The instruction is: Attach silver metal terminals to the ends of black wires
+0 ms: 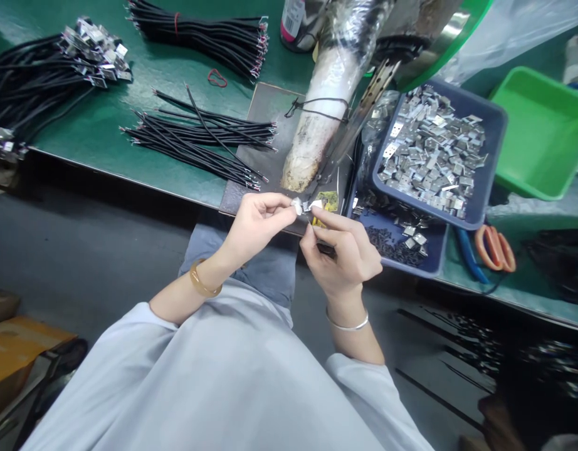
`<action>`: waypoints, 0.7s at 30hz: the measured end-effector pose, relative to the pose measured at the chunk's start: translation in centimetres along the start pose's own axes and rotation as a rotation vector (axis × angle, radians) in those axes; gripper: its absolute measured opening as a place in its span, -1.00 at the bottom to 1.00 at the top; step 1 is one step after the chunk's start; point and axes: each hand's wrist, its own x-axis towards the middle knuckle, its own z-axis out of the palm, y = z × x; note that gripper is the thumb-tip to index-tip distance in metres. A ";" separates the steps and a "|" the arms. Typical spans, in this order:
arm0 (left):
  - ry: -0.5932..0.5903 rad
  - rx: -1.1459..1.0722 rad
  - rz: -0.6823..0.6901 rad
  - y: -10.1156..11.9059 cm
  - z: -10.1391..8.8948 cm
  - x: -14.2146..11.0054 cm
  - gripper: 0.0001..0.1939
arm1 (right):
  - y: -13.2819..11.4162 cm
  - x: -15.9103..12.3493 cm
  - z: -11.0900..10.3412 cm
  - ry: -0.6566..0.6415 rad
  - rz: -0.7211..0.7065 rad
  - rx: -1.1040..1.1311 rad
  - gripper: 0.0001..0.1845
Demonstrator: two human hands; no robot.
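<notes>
My left hand (258, 222) is closed in a pinch, a small silvery metal piece (297, 205) between thumb and forefinger. Close by on the right, my right hand (340, 250) has its fingertips drawn together. Its forefinger reaches a small shiny plate (316, 204), and a thin thing too small to name shows by the thumb. Both hands are at the front edge of a dark board (256, 160). Behind the fingertips lies something yellow (329, 200). Short black cables (204, 134) with stripped ends lie loose to the left.
A blue tray (498, 134) of metal connector shells stands right, over another blue tray (434, 266) with small black parts. Beyond are a green bin (536, 131) and orange-handled scissors (496, 249). A plastic-wrapped post (317, 119) rises centrally. Cable bundles (199, 37) lie at the back left.
</notes>
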 end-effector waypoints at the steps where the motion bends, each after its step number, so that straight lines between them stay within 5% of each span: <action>1: 0.000 0.001 -0.003 0.0 0.0 0.0 -0.65 | 0.0 -0.1 0.0 -0.007 -0.007 -0.002 -0.80; 21: -0.090 0.131 0.107 -0.7 -0.5 0.1 -0.83 | -1.0 0.9 -0.7 -0.089 0.223 0.078 -0.81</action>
